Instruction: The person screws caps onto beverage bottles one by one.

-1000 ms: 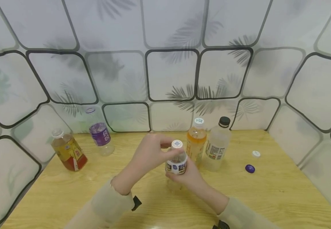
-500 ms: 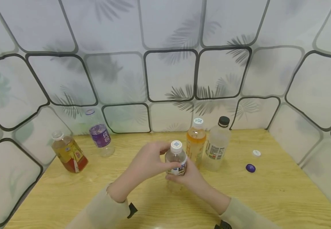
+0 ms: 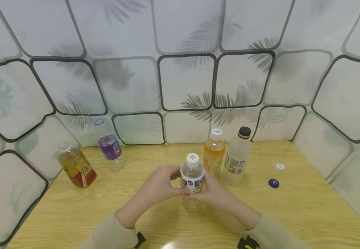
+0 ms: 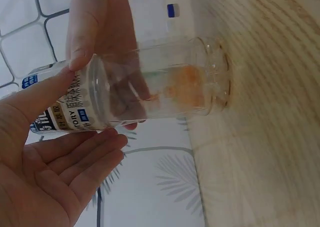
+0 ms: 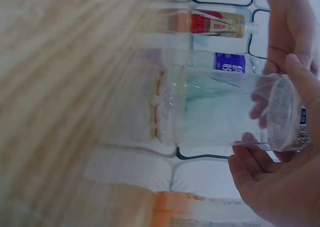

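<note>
A clear bottle (image 3: 193,172) with a white cap and a white-and-blue label stands upright at the middle of the table, between both hands. My left hand (image 3: 159,186) holds it from the left, its thumb on the label. From the right, my right hand (image 3: 218,194) grips the same label area, and the thumbs nearly meet in front. In the left wrist view the bottle's (image 4: 162,84) lower part is bare and transparent, its base at the wooden surface. The right wrist view also shows the bottle (image 5: 220,109) base by the wood, with fingers around the label end.
Behind, to the right, stand an orange-drink bottle (image 3: 214,154) and a black-capped bottle (image 3: 236,160). An uncapped yellow-labelled bottle (image 3: 77,167) and an uncapped purple-labelled bottle (image 3: 109,148) stand left. A white cap (image 3: 280,167) and a purple cap (image 3: 273,183) lie right on the table (image 3: 307,214).
My left hand has moved down from the bottle's cap and neck to its label. The right hand has stayed around the bottle, which remains in place with its cap on.
</note>
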Available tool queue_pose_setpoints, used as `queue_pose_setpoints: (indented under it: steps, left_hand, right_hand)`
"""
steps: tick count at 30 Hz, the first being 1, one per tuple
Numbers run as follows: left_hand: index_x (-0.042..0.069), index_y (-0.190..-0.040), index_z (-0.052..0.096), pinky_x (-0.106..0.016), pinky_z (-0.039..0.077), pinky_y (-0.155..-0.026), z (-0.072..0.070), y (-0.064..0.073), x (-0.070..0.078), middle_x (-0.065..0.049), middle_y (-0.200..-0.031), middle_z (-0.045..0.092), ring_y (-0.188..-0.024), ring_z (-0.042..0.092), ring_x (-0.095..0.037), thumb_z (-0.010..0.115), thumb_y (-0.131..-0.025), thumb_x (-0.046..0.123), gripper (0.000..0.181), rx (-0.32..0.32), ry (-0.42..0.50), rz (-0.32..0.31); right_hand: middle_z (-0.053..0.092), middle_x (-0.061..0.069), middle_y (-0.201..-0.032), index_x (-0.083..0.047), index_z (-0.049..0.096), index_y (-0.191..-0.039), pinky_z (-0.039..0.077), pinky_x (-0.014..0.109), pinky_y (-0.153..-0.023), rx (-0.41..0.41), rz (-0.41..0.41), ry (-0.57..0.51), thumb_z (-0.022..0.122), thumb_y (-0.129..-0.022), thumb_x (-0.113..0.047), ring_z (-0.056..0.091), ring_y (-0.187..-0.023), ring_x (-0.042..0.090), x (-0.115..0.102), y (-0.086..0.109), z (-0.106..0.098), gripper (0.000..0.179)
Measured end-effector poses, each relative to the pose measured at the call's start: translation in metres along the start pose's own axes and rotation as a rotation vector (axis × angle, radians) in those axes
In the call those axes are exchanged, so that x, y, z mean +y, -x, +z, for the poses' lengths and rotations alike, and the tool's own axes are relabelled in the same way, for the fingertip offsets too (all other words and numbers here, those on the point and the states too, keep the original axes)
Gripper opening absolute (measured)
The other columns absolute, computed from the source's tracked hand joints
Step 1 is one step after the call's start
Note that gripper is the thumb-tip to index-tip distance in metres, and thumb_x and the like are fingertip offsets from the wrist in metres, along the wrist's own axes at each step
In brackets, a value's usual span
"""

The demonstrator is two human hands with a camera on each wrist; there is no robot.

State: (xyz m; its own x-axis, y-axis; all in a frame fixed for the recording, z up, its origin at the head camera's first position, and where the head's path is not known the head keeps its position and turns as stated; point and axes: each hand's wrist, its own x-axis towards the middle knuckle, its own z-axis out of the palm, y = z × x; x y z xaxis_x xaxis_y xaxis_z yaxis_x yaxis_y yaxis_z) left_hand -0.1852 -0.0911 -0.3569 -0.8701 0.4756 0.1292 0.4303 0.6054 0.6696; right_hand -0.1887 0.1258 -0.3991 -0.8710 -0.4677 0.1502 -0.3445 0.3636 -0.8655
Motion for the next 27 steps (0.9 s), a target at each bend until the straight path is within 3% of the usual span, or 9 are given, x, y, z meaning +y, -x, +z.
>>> queue_pose_setpoints:
  steps: [6, 9, 13, 17, 27]
  left_hand:
    - [0.004, -0.129, 0.072, -0.049, 0.06, -0.105, 0.013, -0.001, -0.012, -0.013, -0.128, 0.077, -0.116, 0.075, -0.031, 0.096, -0.077, 0.02, 0.06, -0.009, 0.158, -0.033]
    - [0.002, -0.131, 0.07, -0.049, 0.059, -0.107, 0.021, -0.001, -0.018, -0.015, -0.13, 0.076, -0.119, 0.074, -0.034, 0.096, -0.077, 0.017, 0.063, -0.019, 0.245, -0.039]
    - [0.0, -0.131, 0.069, -0.046, 0.061, -0.104, 0.029, -0.002, -0.024, -0.017, -0.128, 0.076, -0.115, 0.075, -0.033, 0.096, -0.077, 0.014, 0.062, -0.006, 0.314, -0.034]
    - [0.0, -0.129, 0.07, -0.042, 0.062, -0.101, 0.03, -0.003, -0.027, -0.016, -0.124, 0.077, -0.11, 0.076, -0.028, 0.095, -0.078, 0.016, 0.059, -0.003, 0.326, -0.034]
    - [-0.004, -0.128, 0.07, -0.044, 0.063, -0.1, 0.024, -0.002, -0.028, -0.019, -0.122, 0.077, -0.109, 0.077, -0.033, 0.091, -0.081, 0.013, 0.054, -0.002, 0.304, 0.011]
  right_hand:
    - [0.069, 0.01, -0.139, -0.012, 0.055, -0.143, 0.055, 0.057, -0.11, -0.008, -0.043, 0.233, 0.096, -0.076, -0.03, 0.067, -0.128, 0.034, -0.005, -0.001, -0.008, 0.081]
    - [0.07, 0.006, -0.136, -0.014, 0.059, -0.14, 0.059, 0.051, -0.106, -0.015, -0.05, 0.285, 0.096, -0.075, -0.03, 0.069, -0.124, 0.028, -0.007, -0.001, -0.01, 0.077]
    - [0.072, 0.006, -0.132, -0.014, 0.061, -0.138, 0.063, 0.041, -0.098, -0.016, -0.032, 0.301, 0.097, -0.074, -0.028, 0.072, -0.115, 0.023, -0.009, -0.001, -0.01, 0.075]
    - [0.073, 0.008, -0.129, -0.01, 0.062, -0.136, 0.063, 0.033, -0.091, 0.007, 0.015, 0.295, 0.098, -0.072, -0.028, 0.073, -0.108, 0.021, -0.01, -0.001, -0.009, 0.076]
    - [0.076, 0.006, -0.124, -0.009, 0.066, -0.133, 0.063, 0.033, -0.092, 0.045, 0.03, 0.26, 0.099, -0.071, -0.027, 0.073, -0.107, 0.02, -0.01, 0.0, -0.007, 0.072]
